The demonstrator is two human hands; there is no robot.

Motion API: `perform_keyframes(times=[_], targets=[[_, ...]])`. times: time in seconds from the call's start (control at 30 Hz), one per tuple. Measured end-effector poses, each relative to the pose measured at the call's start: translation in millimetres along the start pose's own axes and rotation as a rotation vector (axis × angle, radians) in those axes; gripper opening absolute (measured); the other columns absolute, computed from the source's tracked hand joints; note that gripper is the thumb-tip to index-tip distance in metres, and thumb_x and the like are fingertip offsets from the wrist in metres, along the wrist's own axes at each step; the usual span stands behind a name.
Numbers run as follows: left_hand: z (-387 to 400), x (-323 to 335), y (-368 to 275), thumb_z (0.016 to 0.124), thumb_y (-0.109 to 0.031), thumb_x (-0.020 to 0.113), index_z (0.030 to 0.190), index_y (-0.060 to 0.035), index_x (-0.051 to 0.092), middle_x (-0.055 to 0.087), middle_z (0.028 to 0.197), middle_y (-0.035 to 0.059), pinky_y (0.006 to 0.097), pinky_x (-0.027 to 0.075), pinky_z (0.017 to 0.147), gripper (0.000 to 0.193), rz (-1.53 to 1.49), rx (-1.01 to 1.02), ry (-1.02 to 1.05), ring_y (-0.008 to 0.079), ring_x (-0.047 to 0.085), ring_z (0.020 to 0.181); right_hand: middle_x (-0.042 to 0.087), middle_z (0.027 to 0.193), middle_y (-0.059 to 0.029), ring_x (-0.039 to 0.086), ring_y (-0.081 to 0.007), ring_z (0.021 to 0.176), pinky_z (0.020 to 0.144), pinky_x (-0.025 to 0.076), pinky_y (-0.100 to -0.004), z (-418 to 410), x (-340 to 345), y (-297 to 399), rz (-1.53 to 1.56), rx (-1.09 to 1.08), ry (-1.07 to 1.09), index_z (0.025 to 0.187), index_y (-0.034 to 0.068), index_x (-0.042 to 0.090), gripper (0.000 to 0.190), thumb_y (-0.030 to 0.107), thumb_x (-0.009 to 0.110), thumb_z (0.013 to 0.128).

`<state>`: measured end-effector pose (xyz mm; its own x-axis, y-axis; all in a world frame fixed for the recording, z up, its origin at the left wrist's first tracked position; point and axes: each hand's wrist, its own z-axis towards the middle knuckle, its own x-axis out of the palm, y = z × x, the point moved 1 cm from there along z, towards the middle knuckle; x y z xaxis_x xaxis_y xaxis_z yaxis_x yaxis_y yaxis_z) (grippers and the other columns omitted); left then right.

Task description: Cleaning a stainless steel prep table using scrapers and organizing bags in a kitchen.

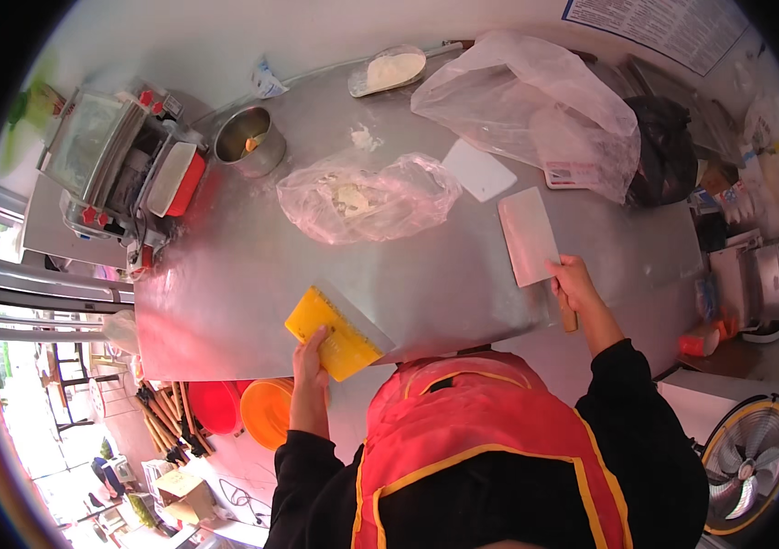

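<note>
My left hand (310, 364) grips a wide yellow-handled scraper (339, 334) near the front edge of the steel table (245, 295). The scraper's thin metal blade points to the upper right. In my right hand (573, 283) is a cleaver (528, 237), held where its wooden handle meets the broad blade. That blade is over the table's right half, whitish on its face. Farther back, between the two tools, lies a crumpled clear plastic bag (369, 199) with pale, floury matter inside. A white board or card (479, 170) lies flat just beyond the cleaver.
At the back left are a dough-rolling machine (111, 154), a red-sided tray (187, 184) and a steel pot (250, 142). A scoop of flour (389, 71) sits at the rear. Large plastic bag (527, 103) and black bag (661, 151) fill the back right. A fan (746, 466) stands lower right.
</note>
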<state>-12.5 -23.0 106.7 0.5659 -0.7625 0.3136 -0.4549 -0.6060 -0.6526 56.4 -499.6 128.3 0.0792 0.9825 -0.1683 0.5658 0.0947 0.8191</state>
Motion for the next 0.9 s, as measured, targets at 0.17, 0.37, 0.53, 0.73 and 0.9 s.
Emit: perform_keyframes(times=[0.17, 0.37, 0.53, 0.73, 0.9], targets=[[-3.3, -11.5, -7.6, 0.082, -0.006, 0.059, 0.111, 0.0006, 0.049, 0.057, 0.105, 0.0111, 0.0380, 0.050, 0.082, 0.031, 0.001, -0.010, 0.016, 0.0252, 0.058, 0.097, 0.046, 0.056, 0.0005, 0.041, -0.0100, 0.039, 0.036, 0.035, -0.0260, -31.8, -34.4, -47.8, 0.183, 0.049, -0.217, 0.076, 0.005, 0.053, 0.018, 0.019, 0.062, 0.082], [-8.4, -28.0, -15.3, 0.080, -0.005, 0.060, 0.108, -0.0001, 0.051, 0.058, 0.102, 0.0112, 0.0396, 0.052, 0.079, 0.030, -0.014, -0.039, -0.010, 0.0254, 0.059, 0.092, 0.046, 0.053, -0.0022, 0.041, -0.0113, 0.038, 0.036, 0.034, -0.0261, -89.4, -48.5, -108.3, 0.260, 0.091, -0.438, 0.075, 0.001, 0.054, 0.021, 0.019, 0.063, 0.081], [-6.2, -3.3, -6.6, 0.078, -0.004, 0.061, 0.104, -0.0001, 0.053, 0.059, 0.098, 0.0103, 0.0370, 0.052, 0.075, 0.027, -0.014, 0.017, -0.016, 0.0236, 0.061, 0.086, 0.048, 0.054, -0.0019, 0.041, -0.0103, 0.038, 0.035, 0.033, -0.0257, -64.5, 23.7, -79.7, 0.131, 0.032, -0.228, 0.083, 0.001, 0.057, 0.018, 0.018, 0.063, 0.081], [25.1, 26.4, 25.1, 0.078, -0.004, 0.060, 0.096, 0.0015, 0.057, 0.062, 0.088, 0.0081, 0.0330, 0.051, 0.068, 0.019, 0.028, 0.099, 0.045, 0.0206, 0.062, 0.077, 0.051, 0.055, -0.0051, 0.043, -0.0118, 0.038, 0.035, 0.034, -0.0277, 2.5, 92.8, -25.9, -0.085, -0.084, 0.040, 0.085, -0.003, 0.057, 0.020, 0.016, 0.060, 0.080], [40.5, 68.3, 37.4, 0.077, -0.005, 0.061, 0.093, 0.0029, 0.058, 0.063, 0.086, 0.0089, 0.0321, 0.051, 0.065, 0.018, 0.017, 0.135, 0.110, 0.0190, 0.062, 0.072, 0.052, 0.054, -0.0085, 0.046, -0.0151, 0.037, 0.036, 0.036, -0.0301, 4.3, 128.0, 20.0, -0.365, -0.096, 0.247, 0.081, -0.004, 0.056, 0.026, 0.020, 0.063, 0.077]])
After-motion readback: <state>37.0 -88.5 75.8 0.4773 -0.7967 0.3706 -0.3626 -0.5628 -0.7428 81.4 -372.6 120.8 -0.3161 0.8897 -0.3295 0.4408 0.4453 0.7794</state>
